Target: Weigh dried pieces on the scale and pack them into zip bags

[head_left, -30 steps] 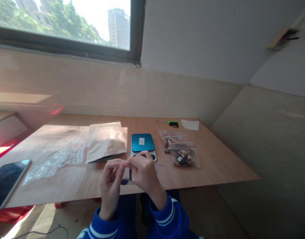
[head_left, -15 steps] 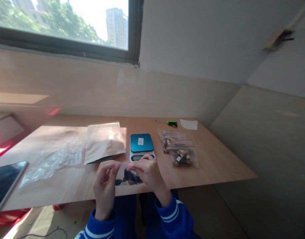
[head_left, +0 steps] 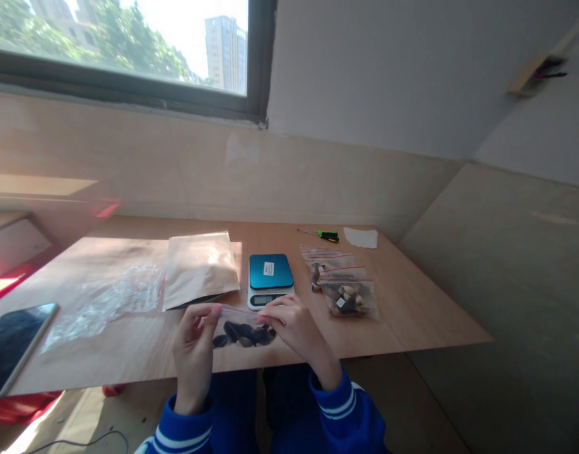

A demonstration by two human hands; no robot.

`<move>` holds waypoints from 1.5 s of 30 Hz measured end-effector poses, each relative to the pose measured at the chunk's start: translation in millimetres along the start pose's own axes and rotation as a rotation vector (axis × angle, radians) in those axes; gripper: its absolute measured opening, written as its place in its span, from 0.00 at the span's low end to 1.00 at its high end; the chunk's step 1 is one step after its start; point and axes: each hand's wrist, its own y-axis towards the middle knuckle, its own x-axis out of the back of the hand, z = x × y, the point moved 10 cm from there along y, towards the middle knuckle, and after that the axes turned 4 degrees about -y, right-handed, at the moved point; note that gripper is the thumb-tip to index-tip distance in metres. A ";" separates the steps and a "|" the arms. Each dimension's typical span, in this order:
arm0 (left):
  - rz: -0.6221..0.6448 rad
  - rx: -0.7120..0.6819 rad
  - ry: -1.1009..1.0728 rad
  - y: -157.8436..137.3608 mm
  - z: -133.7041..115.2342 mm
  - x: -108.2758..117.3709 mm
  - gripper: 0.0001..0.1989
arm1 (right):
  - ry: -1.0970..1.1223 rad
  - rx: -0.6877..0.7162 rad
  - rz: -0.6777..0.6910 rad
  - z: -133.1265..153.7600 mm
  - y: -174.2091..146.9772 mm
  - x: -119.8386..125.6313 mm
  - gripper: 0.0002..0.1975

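Note:
A clear zip bag (head_left: 246,334) with dark, flat pieces inside lies at the table's front edge, between my hands. My left hand (head_left: 195,343) pinches the left end of its top strip. Farther right along the same strip, the thumb and fingers of my right hand (head_left: 292,321) are closed on it. Just beyond the bag stands a kitchen scale (head_left: 271,272) with a blue top, a white label and a small display. Whether the bag's seal is fully pressed together, I cannot tell.
Right of the scale lie several filled zip bags (head_left: 350,299). Behind them are a screwdriver (head_left: 328,236) and a white paper (head_left: 361,238). To the left are a large brown pouch (head_left: 202,265), crumpled clear plastic (head_left: 112,302) and a tablet (head_left: 17,343).
My right hand has slid to the right along the bag's top strip, away from my left hand. More of the strip and the dark pieces shows between them.

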 end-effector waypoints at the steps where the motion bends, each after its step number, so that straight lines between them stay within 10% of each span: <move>1: 0.006 0.013 -0.002 -0.2 1.3 -1.3 0.08 | 0.001 0.007 0.004 0.1 0.3 1.1 0.10; 19: 0.056 0.132 -0.167 14.3 4.9 -9.0 0.10 | 0.139 -0.162 0.028 -36.4 -13.3 24.1 0.12; 29: 0.129 0.138 -0.173 6.0 -3.6 -25.3 0.12 | 0.218 -0.141 0.142 -3.1 -6.4 40.1 0.16; 40: 0.147 0.071 -0.197 -8.8 -17.3 -39.5 0.06 | -0.136 -0.014 -0.256 10.2 -8.1 58.4 0.17; 45: 0.115 0.042 -0.228 -9.9 -22.8 -40.3 0.06 | -0.102 0.015 -0.176 8.6 -10.3 56.5 0.16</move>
